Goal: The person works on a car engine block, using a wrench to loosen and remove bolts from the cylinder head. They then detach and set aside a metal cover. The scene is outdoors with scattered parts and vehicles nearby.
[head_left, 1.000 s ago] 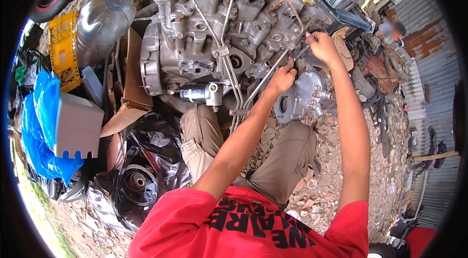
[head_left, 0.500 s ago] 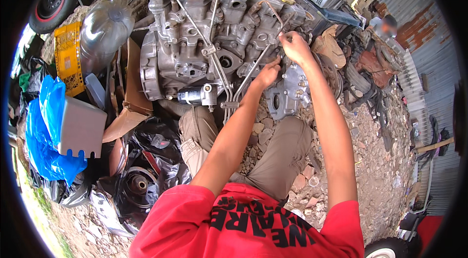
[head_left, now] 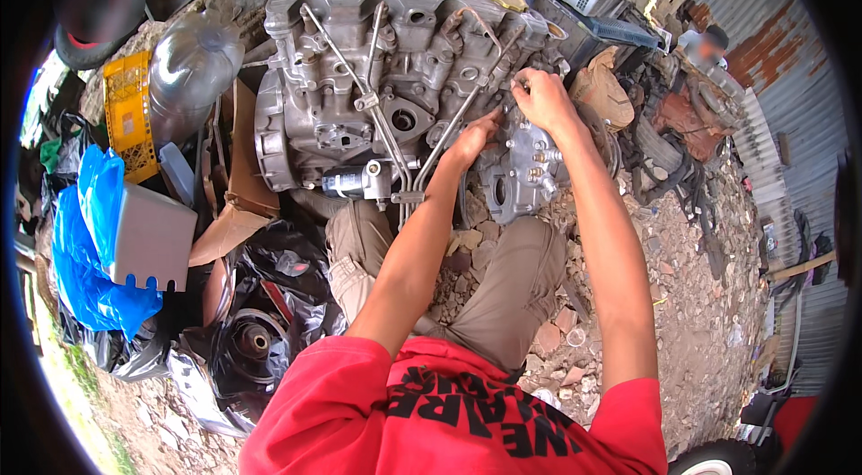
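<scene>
A large grey metal engine (head_left: 350, 71) lies in front of me, with thin bent metal pipes (head_left: 388, 129) running across its side. My right hand (head_left: 544, 101) is at its right end, thumb and fingertips pinched together; anything between them is too small to make out. Just left of and below it, my left hand (head_left: 476, 137) has curled fingers with the tips against the engine's side. What those tips grip is hidden. Beneath my hands, between my forearms, sits a grey cast pump-like part (head_left: 521, 171) with several brass-coloured fittings. A black-and-silver cylindrical filter (head_left: 348, 182) is fixed low on the engine.
Left of the engine are a cardboard box (head_left: 247, 179), a yellow crate (head_left: 128, 111), a large clear plastic bottle (head_left: 193, 57) and blue plastic bags (head_left: 90, 250). Rubble (head_left: 664, 331) covers the ground at right, beside a corrugated metal wall (head_left: 790, 107). A person (head_left: 705, 46) is in the right background.
The view has shifted slightly. My right hand has moved a little right and down, away from the bent pipe beside it. My left hand keeps nearly the same place against the engine.
</scene>
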{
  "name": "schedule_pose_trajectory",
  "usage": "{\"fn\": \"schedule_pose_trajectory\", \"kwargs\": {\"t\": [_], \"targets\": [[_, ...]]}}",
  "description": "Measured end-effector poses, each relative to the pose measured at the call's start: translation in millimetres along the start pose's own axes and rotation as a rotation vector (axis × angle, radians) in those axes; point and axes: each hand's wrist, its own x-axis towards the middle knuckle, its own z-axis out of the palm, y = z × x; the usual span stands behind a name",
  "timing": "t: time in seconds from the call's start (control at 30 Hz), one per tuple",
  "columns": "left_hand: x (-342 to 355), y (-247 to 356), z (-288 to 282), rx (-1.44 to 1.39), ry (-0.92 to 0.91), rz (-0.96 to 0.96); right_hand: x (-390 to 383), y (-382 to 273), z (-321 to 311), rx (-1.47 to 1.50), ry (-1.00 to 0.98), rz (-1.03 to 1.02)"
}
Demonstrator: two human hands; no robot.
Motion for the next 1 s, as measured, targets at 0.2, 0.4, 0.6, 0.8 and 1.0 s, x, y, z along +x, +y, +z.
{"fn": "schedule_pose_trajectory", "kwargs": {"t": [0.2,0.4,0.6,0.8,1.0], "targets": [[-2.9,5.6,8.5,0.063,0.020,0.001,6.7,-22.2,-3.9,-0.507,-0.112,-0.188],[-2.1,5.6,11.5,0.079,0.058,-0.015,1.0,-23.0,20.3,-0.974,-0.140,-0.424],[10.3,-8.7,-11.9,-0.080,-0.051,-0.034,-3.7,-71.3,32.2,-1.421,-0.485,-0.171],[10.0,-5.0,3.7,-0.203,-0.104,-0.013,-43.4,-50.8,52.9,-1.367,-0.271,0.045],[16.1,-19.8,-0.4,-0.237,0.012,-0.043,-64.9,-66.5,58.6,-1.303,-0.202,0.063]]}}
